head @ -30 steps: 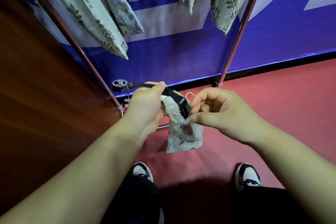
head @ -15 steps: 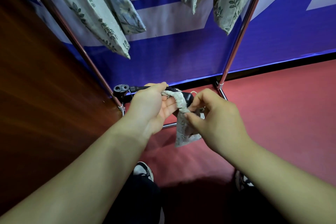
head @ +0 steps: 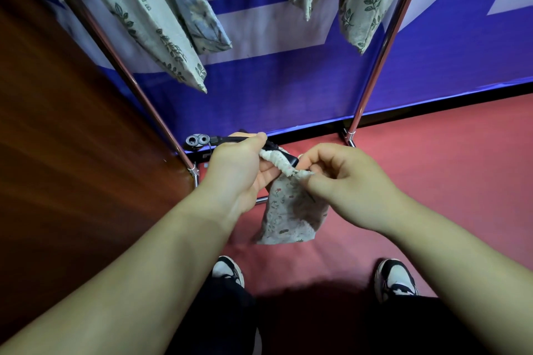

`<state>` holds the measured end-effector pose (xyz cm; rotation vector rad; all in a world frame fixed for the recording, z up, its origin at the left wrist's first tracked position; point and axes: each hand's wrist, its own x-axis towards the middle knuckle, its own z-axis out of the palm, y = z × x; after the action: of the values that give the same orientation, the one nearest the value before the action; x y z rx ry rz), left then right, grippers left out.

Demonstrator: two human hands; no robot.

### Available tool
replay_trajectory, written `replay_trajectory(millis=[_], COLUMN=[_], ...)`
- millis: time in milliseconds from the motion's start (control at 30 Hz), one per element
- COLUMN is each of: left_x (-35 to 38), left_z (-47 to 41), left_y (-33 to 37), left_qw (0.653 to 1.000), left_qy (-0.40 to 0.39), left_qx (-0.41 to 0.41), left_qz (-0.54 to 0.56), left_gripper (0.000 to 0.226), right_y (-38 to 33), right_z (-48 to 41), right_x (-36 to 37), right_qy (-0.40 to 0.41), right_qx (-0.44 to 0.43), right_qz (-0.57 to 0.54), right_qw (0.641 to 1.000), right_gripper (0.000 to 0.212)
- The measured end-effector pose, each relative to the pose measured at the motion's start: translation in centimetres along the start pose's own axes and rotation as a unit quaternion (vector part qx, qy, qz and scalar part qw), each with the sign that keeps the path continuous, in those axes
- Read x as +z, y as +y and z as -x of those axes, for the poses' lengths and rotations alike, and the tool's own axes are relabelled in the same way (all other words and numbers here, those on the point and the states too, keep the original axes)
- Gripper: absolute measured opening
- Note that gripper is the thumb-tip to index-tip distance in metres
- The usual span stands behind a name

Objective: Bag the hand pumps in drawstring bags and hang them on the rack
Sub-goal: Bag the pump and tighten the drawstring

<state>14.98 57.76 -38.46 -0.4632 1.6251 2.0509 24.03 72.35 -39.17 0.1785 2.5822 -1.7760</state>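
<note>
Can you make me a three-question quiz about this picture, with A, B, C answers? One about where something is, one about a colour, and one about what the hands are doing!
1. Where is the black hand pump?
A. on the floor
B. in the left hand
C. hanging on the rack

2. What colour is the floor?
A. red
B. green
C. yellow

3. How is the small flowered drawstring bag?
A. hung up
B. lying flat on the floor
C. held at its bunched mouth by both hands

Answers: 1 B, the left hand grips it. 2 A, the floor looks red. 3 C, the right hand pinches the mouth too.
</note>
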Motion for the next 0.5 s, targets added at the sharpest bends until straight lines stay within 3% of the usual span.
replay_trajectory(millis=[133,300,500], left_x=[0.3,0.1,0.1], left_z=[0.6,1.1,1.4], left_y=[0.1,0.2,-0.3], left_qw=[1.0,0.993,0.98], left_qy=[-0.029,-0.067,-0.13], left_qx=[0.002,0.017,0.006], left_qz=[-0.01,-0.095,-0.151], left_gripper=[0.011,0.011,0.02], right_y=[0.1,0.1,-0.2], right_z=[0.0,-0.3,-0.3], right_x=[-0.1,-1.0,-2.2], right_qy=[0.054,0.028,0.014], right_qx=[-0.01,0.015,0.018], right_qz=[0.05,-0.1,-0.143], right_qw=[0.997,0.994,0.989], right_gripper=[0.013,0.012,0.014])
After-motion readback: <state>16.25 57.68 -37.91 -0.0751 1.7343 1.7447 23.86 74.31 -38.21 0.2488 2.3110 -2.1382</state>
